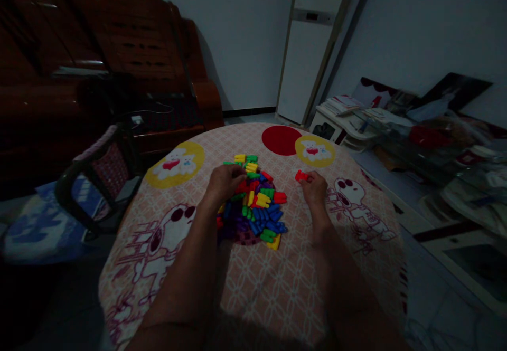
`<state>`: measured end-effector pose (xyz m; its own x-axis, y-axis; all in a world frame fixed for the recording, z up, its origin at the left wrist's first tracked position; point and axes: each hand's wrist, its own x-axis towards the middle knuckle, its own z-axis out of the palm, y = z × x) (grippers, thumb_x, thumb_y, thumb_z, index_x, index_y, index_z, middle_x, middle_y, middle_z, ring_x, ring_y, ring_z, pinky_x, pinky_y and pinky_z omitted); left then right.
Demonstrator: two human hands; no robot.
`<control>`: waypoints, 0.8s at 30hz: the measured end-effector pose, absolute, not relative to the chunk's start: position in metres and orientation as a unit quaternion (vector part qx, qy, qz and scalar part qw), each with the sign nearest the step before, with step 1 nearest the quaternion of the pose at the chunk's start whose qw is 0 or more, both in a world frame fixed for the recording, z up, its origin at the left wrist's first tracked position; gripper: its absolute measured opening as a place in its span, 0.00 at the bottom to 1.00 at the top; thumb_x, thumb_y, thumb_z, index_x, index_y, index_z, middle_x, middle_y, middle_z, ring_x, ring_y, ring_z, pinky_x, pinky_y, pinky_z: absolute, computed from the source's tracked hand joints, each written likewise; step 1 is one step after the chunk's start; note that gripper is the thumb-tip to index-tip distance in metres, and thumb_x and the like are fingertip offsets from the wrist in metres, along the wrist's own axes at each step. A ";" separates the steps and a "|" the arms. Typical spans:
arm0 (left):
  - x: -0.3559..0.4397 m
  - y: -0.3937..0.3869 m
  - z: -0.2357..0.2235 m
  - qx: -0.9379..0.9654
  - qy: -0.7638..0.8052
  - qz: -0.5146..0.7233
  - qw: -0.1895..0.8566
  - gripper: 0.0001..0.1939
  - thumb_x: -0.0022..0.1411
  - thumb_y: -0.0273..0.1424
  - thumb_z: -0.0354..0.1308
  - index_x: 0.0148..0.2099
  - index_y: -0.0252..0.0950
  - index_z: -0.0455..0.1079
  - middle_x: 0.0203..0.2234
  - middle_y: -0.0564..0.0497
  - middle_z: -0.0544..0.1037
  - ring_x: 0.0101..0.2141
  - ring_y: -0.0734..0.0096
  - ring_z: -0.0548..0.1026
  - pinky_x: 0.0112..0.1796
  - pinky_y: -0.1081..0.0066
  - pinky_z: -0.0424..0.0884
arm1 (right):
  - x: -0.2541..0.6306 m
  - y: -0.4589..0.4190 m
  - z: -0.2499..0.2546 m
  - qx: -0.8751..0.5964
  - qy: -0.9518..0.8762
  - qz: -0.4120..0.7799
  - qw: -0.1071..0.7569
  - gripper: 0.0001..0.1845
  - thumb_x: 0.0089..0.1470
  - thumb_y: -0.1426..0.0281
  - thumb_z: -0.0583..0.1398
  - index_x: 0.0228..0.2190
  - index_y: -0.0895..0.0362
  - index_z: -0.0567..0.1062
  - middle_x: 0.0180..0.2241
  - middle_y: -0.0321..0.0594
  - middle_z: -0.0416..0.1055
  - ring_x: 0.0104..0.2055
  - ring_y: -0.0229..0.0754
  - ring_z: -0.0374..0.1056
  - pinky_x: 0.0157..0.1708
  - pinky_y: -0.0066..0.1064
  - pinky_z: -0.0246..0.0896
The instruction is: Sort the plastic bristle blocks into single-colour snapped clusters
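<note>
A heap of plastic building blocks [263, 216] in red, yellow, green, blue and purple lies in the middle of the round table. At the heap's left side is my left hand [225, 183], its fingers drawn together over the blocks; whatever is between the fingertips is hidden. My right hand [316, 186] is to the right of the heap, apart from it, and pinches a small red block [300, 175] between thumb and fingers.
A patterned tablecloth [273, 282] covers the table. Beyond its left edge stands a chair [106, 166], with a wooden sofa [134, 50] behind. A tall white cabinet-like unit [304, 66] stands at the back, and a cluttered low cabinet [396, 129] to the right.
</note>
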<state>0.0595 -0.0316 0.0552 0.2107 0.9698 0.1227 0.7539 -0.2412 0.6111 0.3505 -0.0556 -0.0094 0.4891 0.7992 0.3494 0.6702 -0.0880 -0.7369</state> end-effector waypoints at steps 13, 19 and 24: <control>0.093 -0.042 0.043 0.764 0.618 0.138 0.124 0.09 0.59 0.31 0.58 0.42 0.38 0.75 0.38 0.45 0.82 0.41 0.57 0.79 0.37 0.66 0.69 | 0.345 -0.062 -0.010 -0.759 -0.539 0.010 0.366 0.06 0.53 0.66 0.62 0.31 0.56 0.78 0.32 0.43 0.78 0.34 0.44 0.71 0.39 0.34 0.62; 0.088 -0.038 0.047 0.733 0.568 0.308 0.212 0.12 0.55 0.27 0.57 0.42 0.36 0.77 0.32 0.48 0.82 0.34 0.62 0.78 0.36 0.67 0.70 | 0.339 -0.060 -0.001 -0.700 -0.504 -0.023 0.506 0.13 0.56 0.63 0.59 0.37 0.57 0.78 0.37 0.46 0.79 0.39 0.46 0.73 0.45 0.37 0.66; 0.102 -0.040 0.045 0.664 0.447 0.429 0.418 0.12 0.53 0.34 0.60 0.38 0.34 0.75 0.27 0.50 0.79 0.27 0.67 0.75 0.29 0.71 0.69 | 0.321 -0.065 0.006 -0.626 -0.539 0.020 0.563 0.15 0.60 0.61 0.55 0.35 0.57 0.79 0.34 0.45 0.78 0.37 0.45 0.73 0.42 0.36 0.68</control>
